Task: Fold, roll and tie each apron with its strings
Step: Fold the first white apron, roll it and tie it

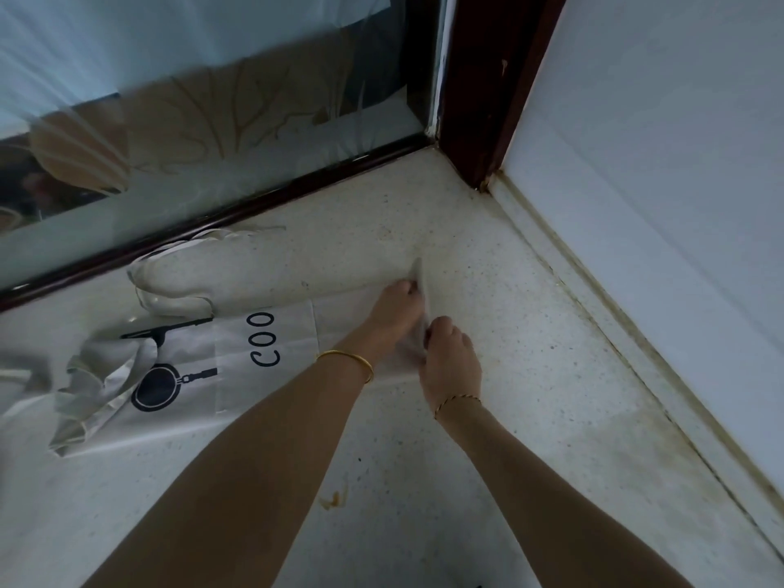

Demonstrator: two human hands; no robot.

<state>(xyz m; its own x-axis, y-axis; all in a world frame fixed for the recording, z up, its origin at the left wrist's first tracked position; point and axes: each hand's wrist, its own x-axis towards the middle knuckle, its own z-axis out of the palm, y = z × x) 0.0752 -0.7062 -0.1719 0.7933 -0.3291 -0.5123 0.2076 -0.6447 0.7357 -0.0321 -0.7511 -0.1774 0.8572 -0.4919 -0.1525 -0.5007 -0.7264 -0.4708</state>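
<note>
Head view: a small brown stain (333, 499) marks the speckled floor (530, 333) between the two forearms. Beyond it the right hand (450, 358), a thin chain at its wrist, curls its fingers round the right edge of the white apron (263, 345). The left hand (399, 305), wearing a gold bangle (345, 362), pinches the same edge just beyond. The apron lies on the floor stretching leftward, printed with "COO" and a black pan, its left end crumpled. Its strings (169, 269) loop near the dark door frame (254, 214), with glass (212, 120) behind.
</note>
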